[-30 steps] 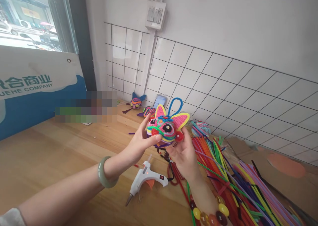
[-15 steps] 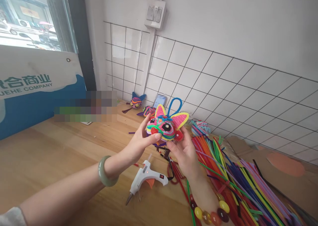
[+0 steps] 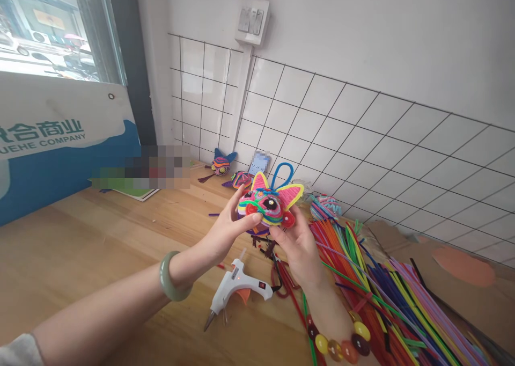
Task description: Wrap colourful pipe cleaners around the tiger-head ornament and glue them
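Note:
A colourful fuzzy cat-like figure (image 3: pixel 267 205) with pink, yellow-edged ears and a blue loop on top is held up between both hands. My left hand (image 3: pixel 231 224) grips its left side, the thumb pressed on the lower front. On the other side, my right hand (image 3: pixel 298 245) holds the right edge, thumb beneath and fingers partly hidden behind it. Dark tassels hang under the figure. Below the hands, a white glue gun (image 3: pixel 239 285) lies on the wooden table (image 3: pixel 153 296), nozzle toward the lower left.
Bundles of colourful pipe cleaners (image 3: pixel 386 285) cover the right side, beside brown cardboard (image 3: pixel 475 307). Red-handled scissors (image 3: pixel 281 277) lie behind my right wrist. Near the wall grid stand a blue-eared figure (image 3: pixel 221 163), a phone-like screen (image 3: pixel 259 163) and a pastel fuzzy piece (image 3: pixel 325 207).
The figure has tilted slightly in my hands, its ears and loop a little lower. Both hands keep their hold in nearly the same place.

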Motion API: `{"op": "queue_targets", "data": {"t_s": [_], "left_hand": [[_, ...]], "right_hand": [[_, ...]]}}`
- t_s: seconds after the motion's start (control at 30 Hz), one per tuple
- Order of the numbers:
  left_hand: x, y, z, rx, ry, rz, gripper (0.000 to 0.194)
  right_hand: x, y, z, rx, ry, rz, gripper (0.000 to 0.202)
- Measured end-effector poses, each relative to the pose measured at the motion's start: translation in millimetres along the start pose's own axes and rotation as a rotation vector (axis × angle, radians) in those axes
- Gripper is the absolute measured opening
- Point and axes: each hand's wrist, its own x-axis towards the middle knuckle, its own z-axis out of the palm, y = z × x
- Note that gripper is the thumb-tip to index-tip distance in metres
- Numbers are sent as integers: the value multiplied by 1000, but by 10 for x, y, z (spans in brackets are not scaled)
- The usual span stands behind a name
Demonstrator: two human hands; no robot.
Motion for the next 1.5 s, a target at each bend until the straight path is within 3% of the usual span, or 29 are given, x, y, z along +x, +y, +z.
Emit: {"op": "queue_targets", "data": {"t_s": [0.23, 0.57, 0.87, 1.07, 1.23, 1.5], "left_hand": [[4, 77, 15, 113, 11, -115, 83], [36, 77, -9, 199, 30, -190, 101], [55, 48, -12, 198, -3, -166, 79], [43, 87, -6, 220, -57, -143, 65], [38, 76, 10, 208, -34, -129, 70], [41, 82, 66, 129, -57, -74, 81]], "right_hand": [[40, 67, -21, 153, 46, 184, 50], [65, 80, -94, 198, 40, 310, 35], [51, 104, -89, 171, 40, 314, 34], [34, 72, -30, 125, 20, 264, 44], [24, 66, 24, 58, 108, 230, 47], [21, 59, 22, 43, 121, 226, 50]]}}
